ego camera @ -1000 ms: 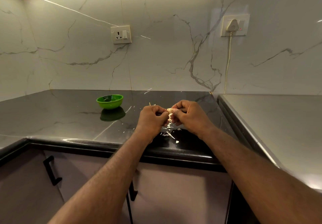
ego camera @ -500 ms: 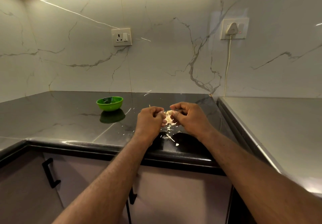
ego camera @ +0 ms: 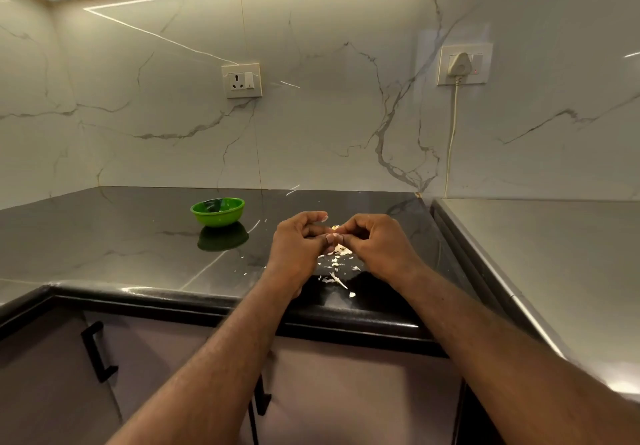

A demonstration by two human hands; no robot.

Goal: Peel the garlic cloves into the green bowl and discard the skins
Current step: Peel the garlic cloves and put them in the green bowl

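My left hand (ego camera: pixel 298 243) and my right hand (ego camera: pixel 377 242) meet fingertip to fingertip above the black counter (ego camera: pixel 121 247). Between them they pinch a small garlic clove (ego camera: pixel 334 228), of which only a pale sliver shows. Loose white garlic skins (ego camera: pixel 336 269) lie scattered on the counter right below the hands. The green bowl (ego camera: pixel 217 212) stands on the counter to the left of my left hand, well apart from it; what it holds cannot be made out.
A marble wall rises behind the counter, with a socket (ego camera: pixel 241 80) and a plugged-in white cord (ego camera: pixel 452 133). A grey steel surface (ego camera: pixel 554 264) adjoins on the right. Cabinet doors with a black handle (ego camera: pixel 97 351) sit under the counter edge.
Both hands have stayed together over the skins, working at the clove. Less of the clove shows between the fingers now. The view has tilted slightly, and the bowl has not moved.
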